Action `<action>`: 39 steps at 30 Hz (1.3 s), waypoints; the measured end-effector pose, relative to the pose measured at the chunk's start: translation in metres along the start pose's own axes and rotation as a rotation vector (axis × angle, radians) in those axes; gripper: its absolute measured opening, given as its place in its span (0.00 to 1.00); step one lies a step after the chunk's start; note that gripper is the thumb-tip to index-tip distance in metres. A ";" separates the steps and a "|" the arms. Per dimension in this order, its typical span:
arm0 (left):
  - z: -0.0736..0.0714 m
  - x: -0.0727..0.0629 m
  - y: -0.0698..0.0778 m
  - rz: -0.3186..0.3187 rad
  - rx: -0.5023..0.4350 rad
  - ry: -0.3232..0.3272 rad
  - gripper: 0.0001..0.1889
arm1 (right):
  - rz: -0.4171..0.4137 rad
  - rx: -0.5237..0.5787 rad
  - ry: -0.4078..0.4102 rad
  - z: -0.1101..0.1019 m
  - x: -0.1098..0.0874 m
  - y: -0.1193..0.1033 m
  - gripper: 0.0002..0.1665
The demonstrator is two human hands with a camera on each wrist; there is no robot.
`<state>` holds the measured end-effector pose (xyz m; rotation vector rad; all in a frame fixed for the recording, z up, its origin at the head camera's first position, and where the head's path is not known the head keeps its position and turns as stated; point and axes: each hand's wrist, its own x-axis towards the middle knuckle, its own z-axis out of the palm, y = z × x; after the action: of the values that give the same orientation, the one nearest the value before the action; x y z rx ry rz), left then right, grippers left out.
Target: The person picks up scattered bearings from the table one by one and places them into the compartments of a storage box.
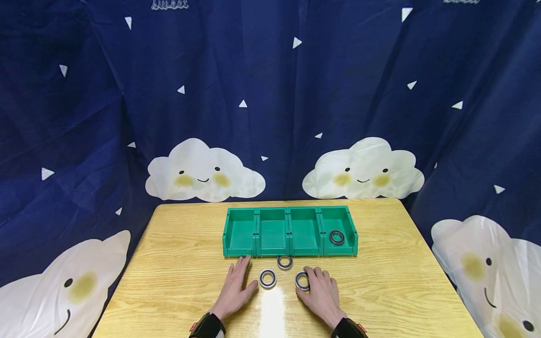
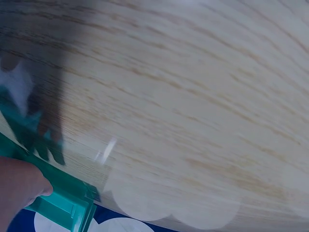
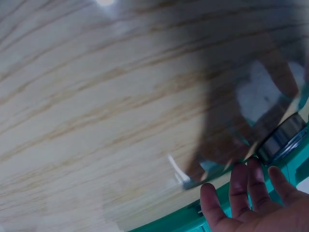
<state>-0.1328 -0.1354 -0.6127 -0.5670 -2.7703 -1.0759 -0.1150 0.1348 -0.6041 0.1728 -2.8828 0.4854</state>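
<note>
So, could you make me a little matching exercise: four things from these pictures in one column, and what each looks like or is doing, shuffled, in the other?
Column one:
1. Left hand
2. Right hand
3. Green bins
4. Tabletop

Column two:
A. Has hold of a ring
B. Pale wood pattern
C. Holds no ring
D. Four in a row

Pairs: 1-C; 2-A; 3-D; 4-B.
</note>
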 end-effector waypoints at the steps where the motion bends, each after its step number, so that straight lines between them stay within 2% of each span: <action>1: 0.000 0.000 0.000 -0.001 0.003 -0.001 0.38 | -0.001 -0.003 0.003 0.001 0.000 0.000 0.34; 22: 0.003 -0.002 0.000 -0.004 0.003 -0.001 0.38 | -0.010 -0.011 0.048 0.007 0.002 0.000 0.32; 31: 0.003 -0.002 0.001 -0.014 -0.011 -0.008 0.38 | -0.033 0.009 0.096 0.008 0.001 0.000 0.27; 39: 0.003 -0.003 0.002 -0.020 -0.016 -0.011 0.37 | -0.025 -0.006 0.091 0.010 0.002 0.000 0.28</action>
<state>-0.1291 -0.1331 -0.6150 -0.5492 -2.7847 -1.1035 -0.1185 0.1317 -0.6127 0.1813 -2.7896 0.4681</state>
